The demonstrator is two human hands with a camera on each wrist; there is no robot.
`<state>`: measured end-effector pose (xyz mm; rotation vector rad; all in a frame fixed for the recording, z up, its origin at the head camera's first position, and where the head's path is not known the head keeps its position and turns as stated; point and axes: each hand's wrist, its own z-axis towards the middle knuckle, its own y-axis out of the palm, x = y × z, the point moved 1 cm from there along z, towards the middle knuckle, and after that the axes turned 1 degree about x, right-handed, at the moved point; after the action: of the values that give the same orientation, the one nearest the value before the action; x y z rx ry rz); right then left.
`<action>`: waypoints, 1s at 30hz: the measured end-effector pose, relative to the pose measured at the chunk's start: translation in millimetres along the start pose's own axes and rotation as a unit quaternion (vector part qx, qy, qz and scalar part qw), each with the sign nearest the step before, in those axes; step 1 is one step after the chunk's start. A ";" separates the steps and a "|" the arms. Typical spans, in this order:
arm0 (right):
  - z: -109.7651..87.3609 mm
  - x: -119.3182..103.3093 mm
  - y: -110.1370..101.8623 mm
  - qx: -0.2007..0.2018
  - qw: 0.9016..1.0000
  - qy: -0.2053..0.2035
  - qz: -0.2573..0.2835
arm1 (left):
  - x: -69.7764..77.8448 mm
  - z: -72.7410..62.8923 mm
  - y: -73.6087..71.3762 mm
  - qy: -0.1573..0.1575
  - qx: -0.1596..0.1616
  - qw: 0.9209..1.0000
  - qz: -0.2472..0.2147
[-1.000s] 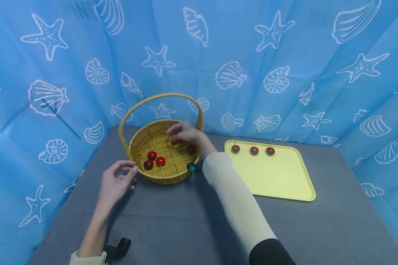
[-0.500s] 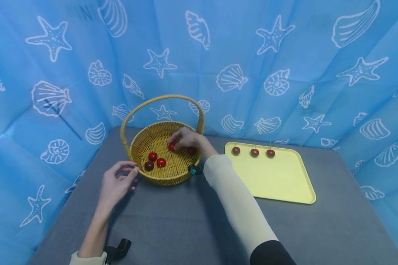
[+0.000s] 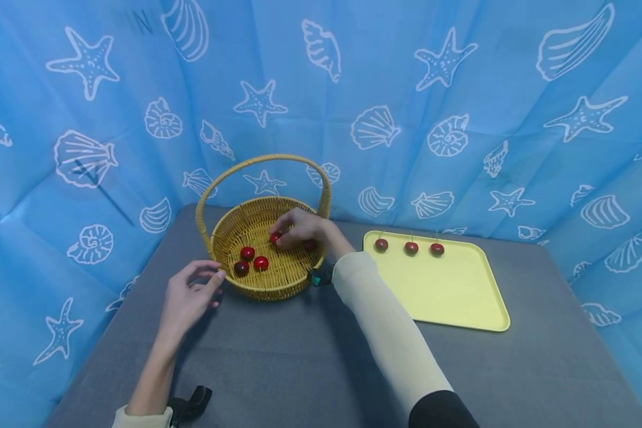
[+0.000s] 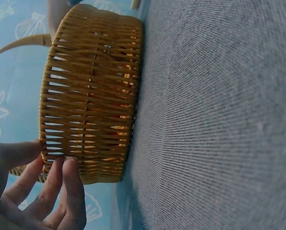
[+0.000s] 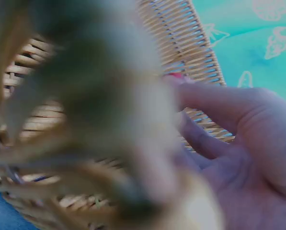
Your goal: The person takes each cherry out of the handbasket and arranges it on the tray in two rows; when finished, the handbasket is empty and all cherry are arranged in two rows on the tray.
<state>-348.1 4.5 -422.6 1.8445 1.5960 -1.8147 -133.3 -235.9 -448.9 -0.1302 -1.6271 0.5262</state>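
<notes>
A round wicker basket (image 3: pixel 270 291) with a tall arched handle stands on the table. At its left rim my left hand (image 3: pixel 189 297) grips the edge, thumb on top and fingers against the outer weave (image 4: pixel 90 96). Inside the basket, my right hand (image 3: pixel 306 227) pinches a red cherry (image 3: pixel 275 238) between thumb and fingers. Only a sliver of red fruit (image 5: pixel 176 75) shows in the right wrist view, where a blurred shape covers much of the picture. Three cherries (image 3: pixel 261 263) cluster toward the basket's left front. One darker cherry (image 3: pixel 310 244) lies beneath my right wrist.
To the right lies a yellow tray (image 3: pixel 455 291), with three stemmed cherries (image 3: pixel 411 248) in a row along its far side. A grey cloth (image 3: pixel 278 356) covers the table. Behind it hangs a blue curtain (image 3: pixel 331 137) with shell and starfish prints.
My right hand has lowered slightly in the basket, and its fingers have closed around the cherry. The left hand keeps its place at the rim. The head view has shifted a little.
</notes>
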 end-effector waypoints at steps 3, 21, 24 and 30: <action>-4.6 -1.2 -2.8 0.004 0.999 -0.015 0.030 | 0.2 -0.3 -0.4 0.001 -0.001 1.000 -0.001; -41.8 -12.6 -31.9 0.001 0.994 -0.105 0.041 | -0.1 0.8 -2.2 -0.006 -0.005 1.000 -0.002; -52.2 -12.8 -38.8 -0.006 0.990 -0.128 0.066 | -0.4 1.5 -2.3 -0.006 -0.007 1.000 -0.002; -80.9 -13.9 -53.9 -0.009 0.982 -0.154 0.107 | -0.3 1.8 -1.8 -0.006 -0.009 1.000 0.001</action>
<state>-327.8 76.1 -358.5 1.5625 1.2509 -1.8686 -134.6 -238.1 -448.5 -0.1413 -1.6433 0.5153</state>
